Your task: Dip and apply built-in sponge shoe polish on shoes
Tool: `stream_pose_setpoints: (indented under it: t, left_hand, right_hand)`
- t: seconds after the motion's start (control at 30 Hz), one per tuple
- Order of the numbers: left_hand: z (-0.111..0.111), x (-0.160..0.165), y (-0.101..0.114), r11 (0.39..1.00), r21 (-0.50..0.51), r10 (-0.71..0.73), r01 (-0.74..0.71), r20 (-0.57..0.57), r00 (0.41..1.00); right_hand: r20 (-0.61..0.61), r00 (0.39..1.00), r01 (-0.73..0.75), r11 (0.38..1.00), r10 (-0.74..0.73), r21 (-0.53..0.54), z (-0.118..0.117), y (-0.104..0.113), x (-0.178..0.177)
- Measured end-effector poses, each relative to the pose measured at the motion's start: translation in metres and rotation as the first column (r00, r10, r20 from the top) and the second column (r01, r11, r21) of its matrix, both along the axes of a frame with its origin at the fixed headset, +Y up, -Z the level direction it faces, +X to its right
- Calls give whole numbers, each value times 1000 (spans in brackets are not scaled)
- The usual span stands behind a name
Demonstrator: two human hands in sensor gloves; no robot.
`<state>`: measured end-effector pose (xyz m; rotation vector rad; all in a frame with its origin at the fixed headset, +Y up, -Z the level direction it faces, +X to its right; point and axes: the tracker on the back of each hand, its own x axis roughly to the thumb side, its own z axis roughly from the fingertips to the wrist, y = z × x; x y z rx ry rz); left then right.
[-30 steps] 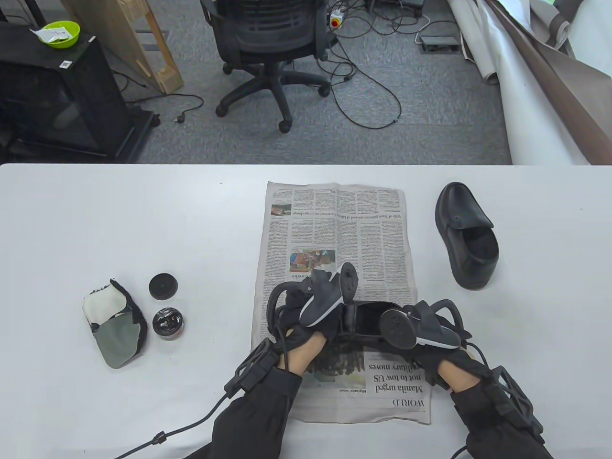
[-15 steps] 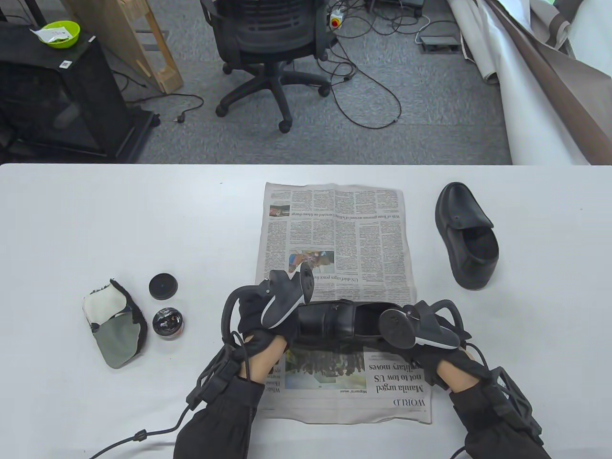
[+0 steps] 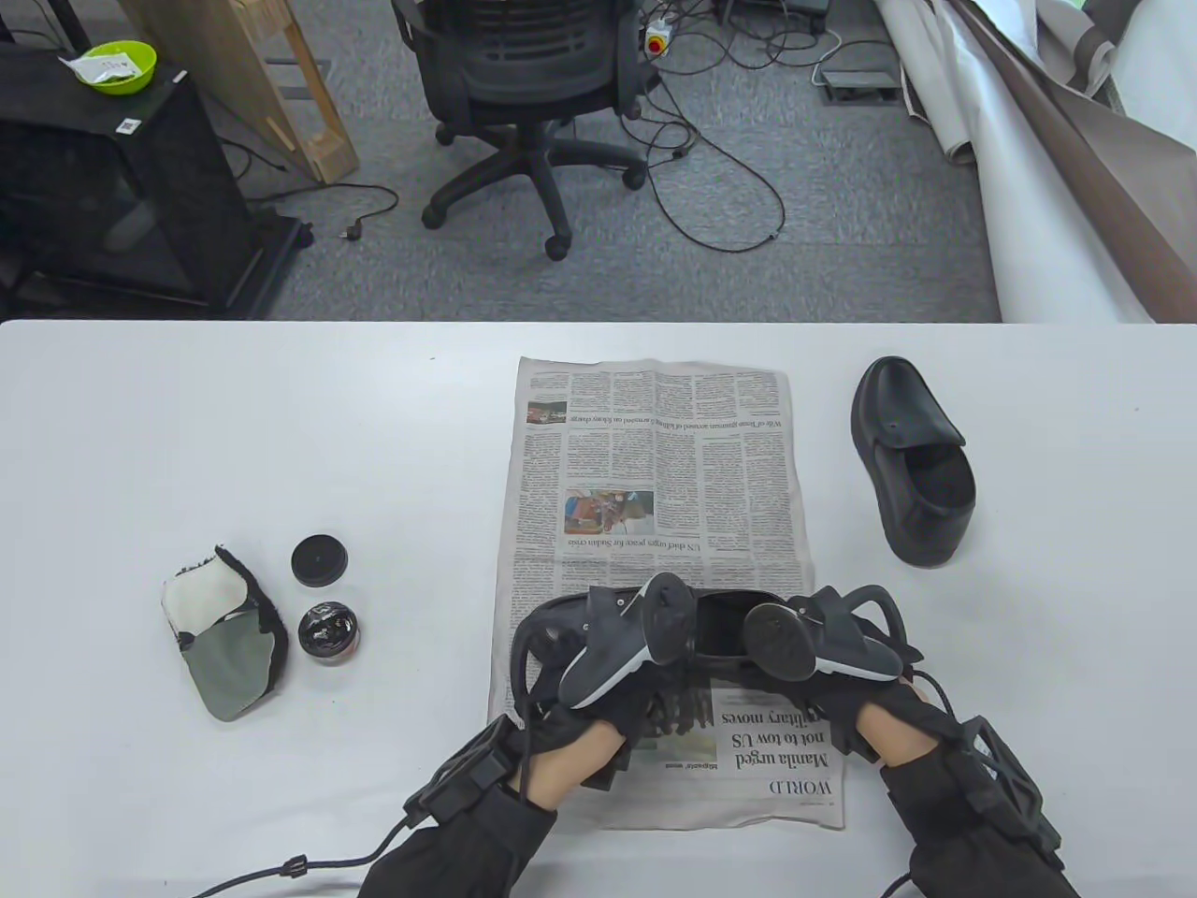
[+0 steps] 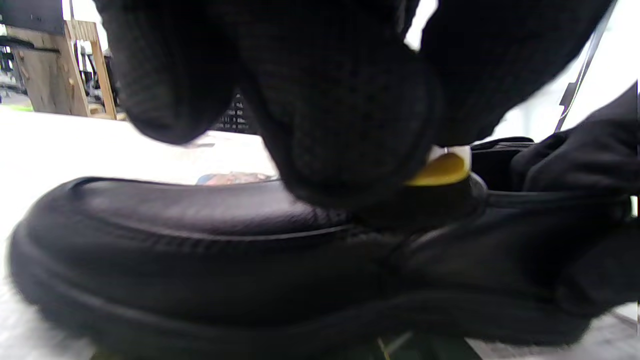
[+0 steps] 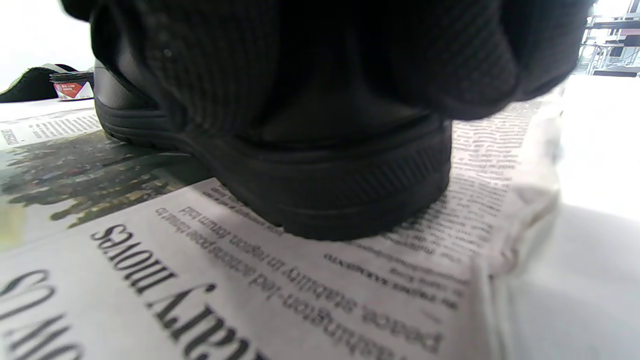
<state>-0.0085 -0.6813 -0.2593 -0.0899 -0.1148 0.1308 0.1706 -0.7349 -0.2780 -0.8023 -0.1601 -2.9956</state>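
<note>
A black shoe lies sideways on the newspaper, toe to the left. My left hand hovers over its upper. In the left wrist view its fingers pinch a yellow sponge applicator and press it on the shoe near the opening. My right hand grips the heel end; in the right wrist view its fingers wrap over the heel. The open polish tin stands on the table to the left, its lid just behind it.
A second black shoe stands on the table at the right, off the paper. A folded grey and white cloth lies left of the tin. An office chair and cables are on the floor beyond the table's far edge.
My left hand went left to the shoe's toe, then came back right and nearer me, ending by the shoe's opening. The right hand and the shoe stayed put.
</note>
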Motion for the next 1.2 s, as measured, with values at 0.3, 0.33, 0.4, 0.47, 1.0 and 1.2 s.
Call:
stream_pose_setpoints:
  t: [0.3,0.33,0.4,0.47,1.0,1.2]
  left_hand:
    - [-34,3,-11,995,45,-85,88,-60,995]
    - [-37,2,-11,995,43,-88,91,-63,994]
    - [-40,-4,-12,994,16,-108,109,-78,991]
    - [-42,-12,-15,992,1,-124,125,-104,987]
    - [-13,-46,-12,995,-102,-22,14,-76,997]
    - [-11,-17,-4,1000,-15,21,-22,-35,999]
  right_hand:
    - [-7,1000,-3,1000,3,3,-1,0,0]
    - [-8,1000,-4,1000,4,3,-1,0,0]
    - [-11,1000,-3,1000,3,2,-1,0,0]
    - [-12,1000,-7,1000,7,6,-1,0,0]
    - [3,1000,-19,1000,19,10,-1,1,-2]
    - [-3,1000,-18,1000,18,6,-1,1,-2]
